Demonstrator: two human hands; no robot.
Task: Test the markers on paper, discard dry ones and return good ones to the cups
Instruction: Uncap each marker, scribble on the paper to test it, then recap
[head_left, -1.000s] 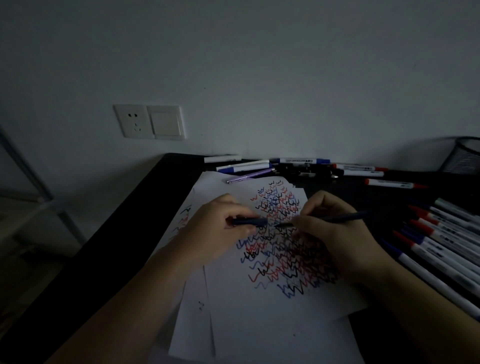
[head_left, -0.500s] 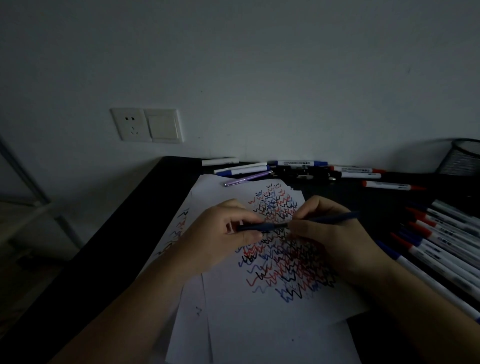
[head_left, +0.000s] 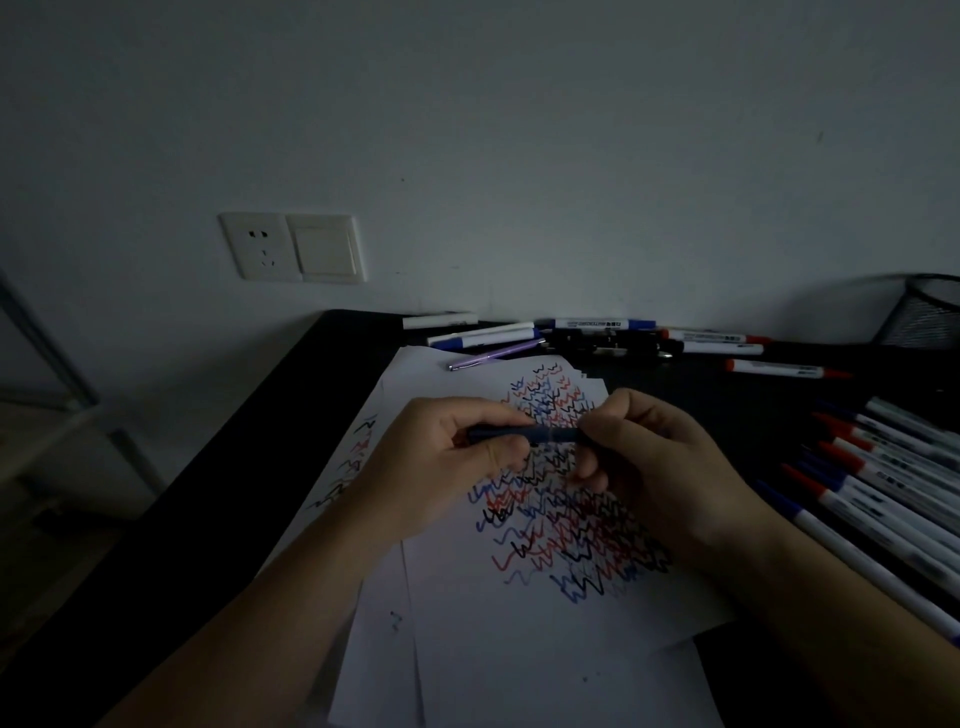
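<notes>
the left hand (head_left: 457, 457) and right hand (head_left: 660, 467) have closed together, pushing the cap back onto the dark blue pen (head_left: 524, 434), which a second ago was held in two parts.

A slim dark blue marker pen (head_left: 524, 435) lies level between two hands above a scribbled sheet of white paper (head_left: 545, 613).

The white paper sheet, topmost of a loose stack on the black tabletop (head_left: 234, 493), carries a dense patch of red, blue and black zigzag strokes. A row of white-barrelled markers with red and blue caps (head_left: 883, 483) lies side by side at the right edge; more white markers with blue and red ends (head_left: 597, 338) are scattered along the far side by the wall. A black wire-mesh cup (head_left: 922, 312) stands at the far right corner, its contents not visible.
</notes>
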